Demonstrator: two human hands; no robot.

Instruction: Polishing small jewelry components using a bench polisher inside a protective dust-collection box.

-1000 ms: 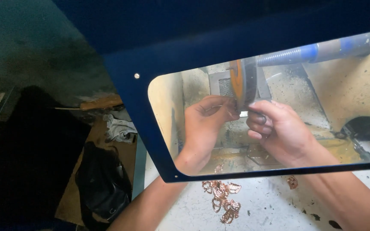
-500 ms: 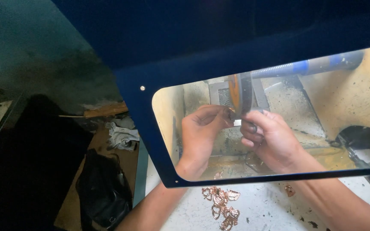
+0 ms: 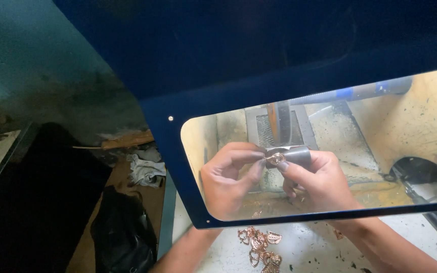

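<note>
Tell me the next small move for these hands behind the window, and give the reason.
Probably ease the small copper-coloured piece up toward the polishing wheel. Both the left hand and the right hand pinch it at a grey holder just below the wheel, apparently not touching it. More pieces lie waiting on the bench.

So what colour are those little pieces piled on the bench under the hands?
Coppery rose-gold, shiny: the heap of small metal pieces, shown best in the head view.
</note>
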